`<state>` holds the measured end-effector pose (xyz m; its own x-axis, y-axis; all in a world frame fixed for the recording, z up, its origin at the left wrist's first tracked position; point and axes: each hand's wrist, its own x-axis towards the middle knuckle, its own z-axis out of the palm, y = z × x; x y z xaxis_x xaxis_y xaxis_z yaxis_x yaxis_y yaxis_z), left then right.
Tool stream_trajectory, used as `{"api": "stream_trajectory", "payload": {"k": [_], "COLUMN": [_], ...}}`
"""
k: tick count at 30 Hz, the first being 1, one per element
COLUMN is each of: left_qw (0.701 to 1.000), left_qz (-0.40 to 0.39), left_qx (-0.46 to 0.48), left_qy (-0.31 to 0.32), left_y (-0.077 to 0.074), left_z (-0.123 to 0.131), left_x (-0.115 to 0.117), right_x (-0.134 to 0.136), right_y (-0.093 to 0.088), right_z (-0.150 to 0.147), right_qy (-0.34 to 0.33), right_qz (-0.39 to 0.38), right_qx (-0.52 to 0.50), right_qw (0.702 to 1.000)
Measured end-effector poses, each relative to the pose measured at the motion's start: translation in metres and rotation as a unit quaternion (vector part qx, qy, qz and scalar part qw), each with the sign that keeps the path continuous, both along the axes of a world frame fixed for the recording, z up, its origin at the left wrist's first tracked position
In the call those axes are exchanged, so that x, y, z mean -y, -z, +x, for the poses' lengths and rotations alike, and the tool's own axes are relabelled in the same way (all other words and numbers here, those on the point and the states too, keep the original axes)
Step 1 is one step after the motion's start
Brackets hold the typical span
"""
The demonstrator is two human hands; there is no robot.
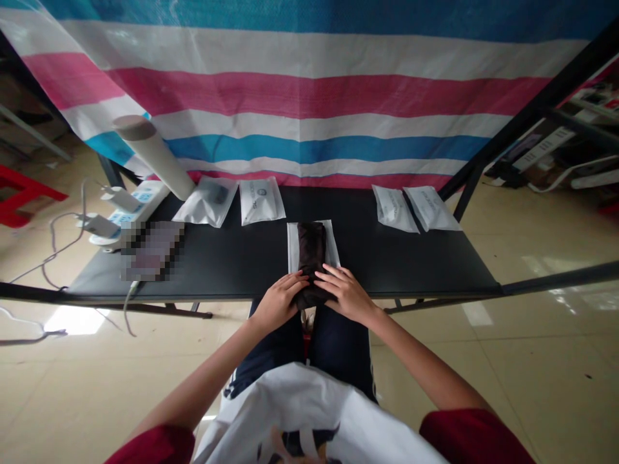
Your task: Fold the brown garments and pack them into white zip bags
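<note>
A strip of dark brown folded fabric (312,245) lies lengthwise on a flat white pouch (293,243) at the middle of the black table (355,258). Its near end widens and bunches at the front edge. My left hand (281,299) rests on the left side of this near end, fingers stretched over the cloth. From the right, my right hand (351,295) touches the same end with its fingers spread and straight. Both thumbs are hard to make out. Much of the pouch is covered by the fabric.
Two filled white pouches, one printed (262,201), one (209,201) beside a leaning white bottle (162,154), lie at back left. Two more pouches (395,207) (432,207) lie at back right. A power strip (157,191) and a blurred phone-like object (153,251) sit left. A striped sheet (309,96) hangs behind.
</note>
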<state>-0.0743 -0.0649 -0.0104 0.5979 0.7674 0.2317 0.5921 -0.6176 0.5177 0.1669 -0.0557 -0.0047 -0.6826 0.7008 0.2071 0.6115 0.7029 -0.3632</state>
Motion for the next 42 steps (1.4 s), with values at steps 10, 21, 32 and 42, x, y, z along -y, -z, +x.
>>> {"api": "stream_trajectory", "payload": {"k": [10,21,32,42], "left_qw": [0.984,0.94,0.932,0.921], "left_qz": [-0.08,-0.131,-0.091,-0.111], "left_qx": [0.102,0.169,0.138,0.27], "left_qy": [-0.121,-0.266,-0.322,-0.258], "left_y": [-0.006,-0.001,-0.002,0.011], "left_z": [0.008,0.036,0.042,0.034], "left_x": [-0.015,-0.046,-0.065,-0.06], "right_x": [-0.012,-0.033,-0.036,-0.074], "right_y": [0.009,0.012,-0.005,-0.028], "right_z": [-0.018,-0.035,-0.03,-0.035], "right_qy": [0.138,0.299,0.068,0.046], "right_qz": [-0.021,-0.075,0.07,0.039], "right_qx": [-0.156,-0.208,-0.049,0.035], "right_qw": [0.978,0.928,0.994,0.998]}}
